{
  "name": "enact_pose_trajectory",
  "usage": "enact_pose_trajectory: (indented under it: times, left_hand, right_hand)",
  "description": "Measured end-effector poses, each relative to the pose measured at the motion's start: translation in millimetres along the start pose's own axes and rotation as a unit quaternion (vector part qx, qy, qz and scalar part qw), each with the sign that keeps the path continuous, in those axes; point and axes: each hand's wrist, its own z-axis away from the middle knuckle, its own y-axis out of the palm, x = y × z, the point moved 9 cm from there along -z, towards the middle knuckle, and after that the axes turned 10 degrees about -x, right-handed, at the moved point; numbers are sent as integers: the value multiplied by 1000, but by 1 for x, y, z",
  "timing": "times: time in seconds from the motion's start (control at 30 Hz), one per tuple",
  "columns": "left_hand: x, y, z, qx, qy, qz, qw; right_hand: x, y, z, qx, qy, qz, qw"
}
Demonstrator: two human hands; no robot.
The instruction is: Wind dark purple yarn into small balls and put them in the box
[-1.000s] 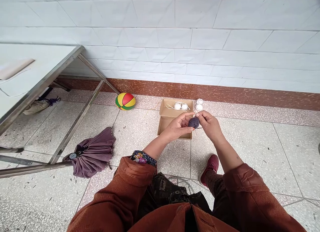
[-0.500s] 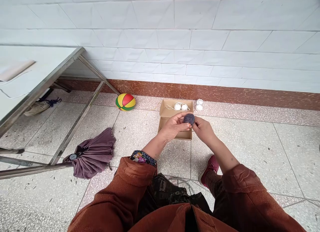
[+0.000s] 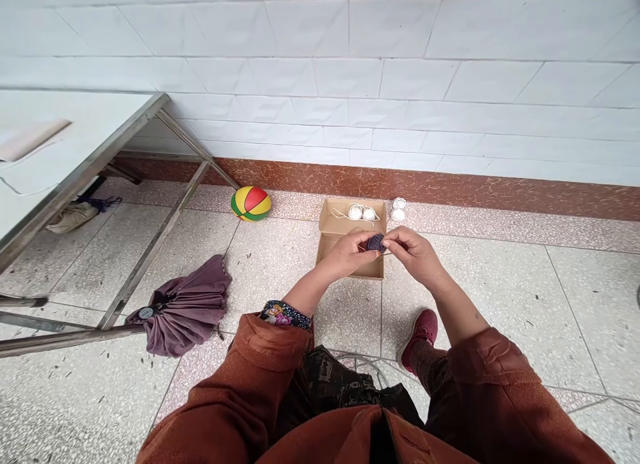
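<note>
A small dark purple-grey ball of yarn (image 3: 375, 243) is held in my left hand (image 3: 345, 254), with the fingers behind it and the thumb in front. At the ball's right edge, my right hand (image 3: 413, 254) is closed in a pinch on its yarn; the exact strand between the fingertips is too small to make out. A thin dark strand shows just below the ball. Beneath both hands an open cardboard box (image 3: 327, 214) lies on the floor, its front part half hidden by my left hand. Two white yarn balls (image 3: 361, 213) with loose ends rest on its raised lid side.
Two more white balls (image 3: 398, 209) sit right of the box. A colourful ball (image 3: 251, 204) lies by the wall. At left are a metal-framed table (image 3: 125, 127), a folded purple umbrella (image 3: 193, 307) and a shoe (image 3: 74, 217). My red shoe (image 3: 424, 329) is below my right hand.
My right hand has shifted its pinch up and over the yarn ball's right edge, with its wrist moving slightly right. The yarn ball has turned and dipped slightly left in my left hand.
</note>
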Motion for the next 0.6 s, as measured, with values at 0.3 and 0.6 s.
enact_pose_trajectory:
  times: [0.3,0.6]
  left_hand:
    - [6,17,6,66,-59,161,983]
    - [-1,14,8,52,-51,252,965]
  right_hand:
    - [-9,-7,-3,-63,5,-4,998]
    - [-12,-11,-5,-94,9,14,995]
